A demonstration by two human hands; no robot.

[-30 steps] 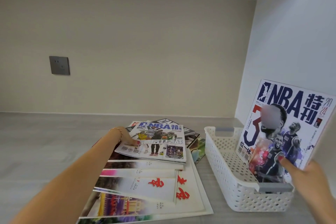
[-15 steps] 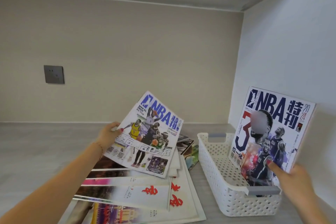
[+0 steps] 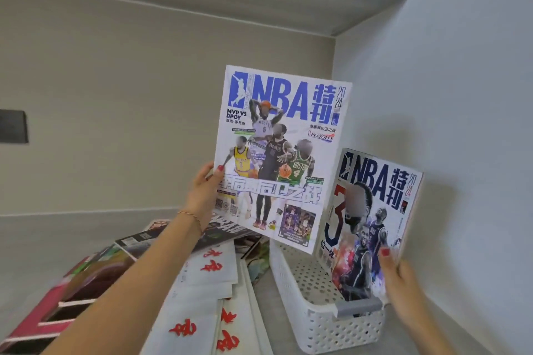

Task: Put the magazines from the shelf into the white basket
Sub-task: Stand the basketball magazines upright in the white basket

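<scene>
Left hand [image 3: 203,196]: fingers pinched the raised magazine [image 3: 277,158], lifted clear for basketing. Right hand [image 3: 403,285]: fingers clamped the second magazine [image 3: 372,225], stood upright in the white basket [image 3: 317,323] beneath.

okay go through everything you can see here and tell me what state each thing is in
White magazine: lifted, held upright by left hand.
Dark magazine: standing in the basket, gripped by right hand.
Basket: on shelf, holding one magazine.
Magazine pile: lying flat, untouched.
</scene>
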